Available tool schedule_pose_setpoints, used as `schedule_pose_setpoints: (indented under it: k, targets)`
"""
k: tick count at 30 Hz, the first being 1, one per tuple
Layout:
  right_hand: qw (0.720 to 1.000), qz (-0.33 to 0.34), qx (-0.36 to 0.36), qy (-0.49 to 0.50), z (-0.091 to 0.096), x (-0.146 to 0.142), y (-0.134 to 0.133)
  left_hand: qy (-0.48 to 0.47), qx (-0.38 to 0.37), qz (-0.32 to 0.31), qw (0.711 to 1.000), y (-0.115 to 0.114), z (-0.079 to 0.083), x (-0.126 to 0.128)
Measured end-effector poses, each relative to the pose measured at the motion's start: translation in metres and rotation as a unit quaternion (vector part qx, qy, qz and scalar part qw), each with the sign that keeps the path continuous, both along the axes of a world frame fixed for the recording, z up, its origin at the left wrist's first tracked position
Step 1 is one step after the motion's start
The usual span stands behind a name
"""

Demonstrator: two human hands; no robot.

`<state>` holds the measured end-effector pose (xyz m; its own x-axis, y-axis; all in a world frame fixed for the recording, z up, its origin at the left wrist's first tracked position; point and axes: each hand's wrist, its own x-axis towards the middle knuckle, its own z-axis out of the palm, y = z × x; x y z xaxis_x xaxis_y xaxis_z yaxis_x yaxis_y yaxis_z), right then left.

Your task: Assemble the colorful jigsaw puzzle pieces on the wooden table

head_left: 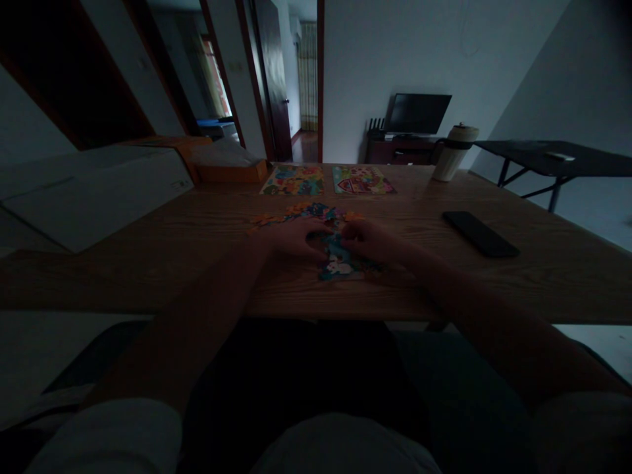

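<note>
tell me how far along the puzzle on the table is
Done: two finished-looking puzzle boards lie side by side at the far edge of the table. In hand: the left hand and right hand rest on a partly joined puzzle; the dim light hides whether either grips a piece. Left: loose pieces lie scattered just beyond the hands.

Dim, underexposed view: weak daylight enters from the far doorway (pixel 309 79), near foreground sinks into shadow, and edges bend wide-angle.
</note>
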<state>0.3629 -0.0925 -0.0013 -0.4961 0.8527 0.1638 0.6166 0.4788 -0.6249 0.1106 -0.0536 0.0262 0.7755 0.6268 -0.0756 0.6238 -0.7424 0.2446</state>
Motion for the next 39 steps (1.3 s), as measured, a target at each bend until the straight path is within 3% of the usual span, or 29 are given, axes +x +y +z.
schedule_pose_setpoints:
  k: [4, 8, 14, 22, 33, 39]
  targets:
    - [0.997, 0.006, -0.026, 0.066, -0.003, -0.007, 0.0, -0.013, -0.027, -0.001, 1.0, 0.002, 0.003, -0.004]
    - [0.997, 0.012, -0.034, 0.061, -0.001, -0.015, -0.003, -0.052, -0.057, -0.012, 0.997, 0.004, 0.008, -0.006]
    - [0.998, 0.004, -0.033, 0.058, 0.008, -0.004, 0.0, -0.006, -0.062, 0.021, 0.998, -0.005, 0.014, -0.002]
    - [0.998, -0.024, -0.033, -0.048, 0.012, 0.012, 0.005, 0.025, -0.031, 0.031, 0.999, -0.008, 0.013, -0.001]
    - [0.994, -0.021, -0.035, -0.106, 0.013, 0.01, 0.004, -0.003, 0.029, -0.055, 0.998, -0.009, 0.001, 0.016]
    - [0.995, -0.014, -0.029, -0.099, 0.011, 0.009, 0.007, 0.0, 0.073, -0.02, 0.997, -0.012, -0.004, 0.027]
